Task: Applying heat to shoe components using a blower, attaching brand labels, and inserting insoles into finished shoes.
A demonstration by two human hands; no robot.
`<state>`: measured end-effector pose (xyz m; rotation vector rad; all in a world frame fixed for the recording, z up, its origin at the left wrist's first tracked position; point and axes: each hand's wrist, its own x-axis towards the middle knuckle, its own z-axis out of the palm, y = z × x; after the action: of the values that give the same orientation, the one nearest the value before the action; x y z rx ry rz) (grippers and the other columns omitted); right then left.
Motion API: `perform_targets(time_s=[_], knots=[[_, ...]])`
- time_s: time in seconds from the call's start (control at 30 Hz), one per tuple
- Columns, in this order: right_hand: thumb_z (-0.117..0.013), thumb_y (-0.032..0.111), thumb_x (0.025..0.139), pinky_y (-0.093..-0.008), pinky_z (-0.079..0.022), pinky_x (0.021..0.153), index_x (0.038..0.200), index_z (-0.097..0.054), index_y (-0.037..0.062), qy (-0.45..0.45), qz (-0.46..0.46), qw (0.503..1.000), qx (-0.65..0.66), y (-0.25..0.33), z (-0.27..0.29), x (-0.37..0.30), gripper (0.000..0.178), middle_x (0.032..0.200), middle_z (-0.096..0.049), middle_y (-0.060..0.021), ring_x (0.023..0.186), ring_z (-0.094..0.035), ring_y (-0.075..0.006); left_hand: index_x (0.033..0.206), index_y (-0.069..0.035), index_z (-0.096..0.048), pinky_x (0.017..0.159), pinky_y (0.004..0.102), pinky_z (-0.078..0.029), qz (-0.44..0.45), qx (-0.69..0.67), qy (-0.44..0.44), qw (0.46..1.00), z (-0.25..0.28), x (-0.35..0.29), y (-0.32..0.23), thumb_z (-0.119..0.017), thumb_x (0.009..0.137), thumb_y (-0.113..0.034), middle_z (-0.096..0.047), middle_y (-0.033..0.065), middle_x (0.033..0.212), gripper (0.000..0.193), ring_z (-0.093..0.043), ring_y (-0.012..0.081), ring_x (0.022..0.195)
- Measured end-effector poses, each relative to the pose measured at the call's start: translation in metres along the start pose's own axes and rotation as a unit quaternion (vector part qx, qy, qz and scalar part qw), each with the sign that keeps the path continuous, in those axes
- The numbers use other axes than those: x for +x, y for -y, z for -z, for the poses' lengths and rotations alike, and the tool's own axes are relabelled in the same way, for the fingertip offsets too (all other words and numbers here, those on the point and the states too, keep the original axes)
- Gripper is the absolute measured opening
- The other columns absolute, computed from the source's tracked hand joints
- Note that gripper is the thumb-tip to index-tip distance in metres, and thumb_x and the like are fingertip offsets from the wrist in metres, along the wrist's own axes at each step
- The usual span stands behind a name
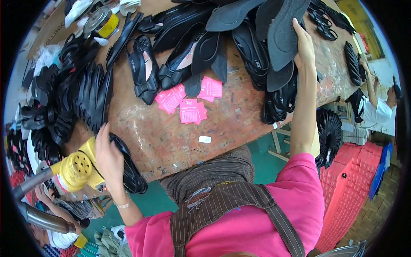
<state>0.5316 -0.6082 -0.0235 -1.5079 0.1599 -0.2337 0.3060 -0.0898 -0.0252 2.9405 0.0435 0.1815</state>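
Observation:
My right hand grips a black insole by its right edge, thumb on its face and the other fingers hidden behind it. Below and beside it lie more black insoles and black shoes. At the table's left edge my left hand is raised with fingers stretched out and nothing visible in it. It is beside a yellow heat gun with a metal nozzle and close to a black shoe. Black slingback shoes with bows sit mid-table, near pink printed cards.
Piles of black shoes cover the left side of the worn table. A tin with a yellow label stands far left. Red crates are right of me. Other people work at both sides. A small white label lies near the front.

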Motion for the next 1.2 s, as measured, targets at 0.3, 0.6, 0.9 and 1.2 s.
perform_targets(time_s=[0.3,0.6,0.9,1.2], knots=[[-0.043,0.001,0.088,-0.0439,-0.051,0.102,0.138,-0.042,-0.0085,0.127,0.014,0.99,0.054,0.039,-0.012,-0.037,0.051,0.131,-0.058,-0.0239,0.118,-0.061,-0.0341,0.142,-0.004,-0.039,0.105,0.0419,-0.044,-0.194,0.046,0.218,0.955,-0.082,0.152,-0.069,-0.064,0.068,0.007,-0.057,0.0252,0.126,0.079,-0.053,0.0375,0.124],[-0.043,-0.012,0.055,-0.0606,-0.041,0.108,0.147,-0.029,-0.0052,0.308,-0.007,0.917,0.252,0.046,-0.029,-0.053,0.094,0.15,-0.035,-0.0255,0.136,-0.035,-0.0519,0.128,-0.008,-0.051,0.065,0.0209,-0.041,-0.064,-0.47,0.172,0.863,-0.006,0.053,-0.09,-0.082,0.063,0.004,-0.048,-0.0032,0.085,0.072,-0.046,0.0063,0.072],[-0.054,0.025,0.101,-0.0355,-0.044,0.096,0.14,-0.044,0.0015,0.137,0.185,0.872,-0.432,0.038,-0.088,-0.14,0.046,0.118,-0.062,-0.0241,0.11,-0.062,-0.033,0.121,-0.001,-0.054,0.072,0.0409,-0.05,0.089,-0.368,-0.019,0.925,-0.072,-0.048,-0.153,-0.075,0.08,-0.009,-0.06,0.0193,0.1,0.047,-0.059,0.0321,0.079],[-0.067,0.022,0.09,-0.0312,-0.048,0.092,0.128,-0.056,-0.0013,0.346,-0.327,0.872,0.119,-0.047,-0.1,-0.279,0.046,0.119,-0.063,-0.0087,0.096,-0.061,-0.0157,0.133,-0.003,-0.053,0.073,0.031,-0.053,0.129,-0.231,-0.167,0.95,-0.075,-0.127,-0.091,-0.057,0.092,0.002,-0.063,0.0137,0.096,0.041,-0.064,0.0182,0.084]])
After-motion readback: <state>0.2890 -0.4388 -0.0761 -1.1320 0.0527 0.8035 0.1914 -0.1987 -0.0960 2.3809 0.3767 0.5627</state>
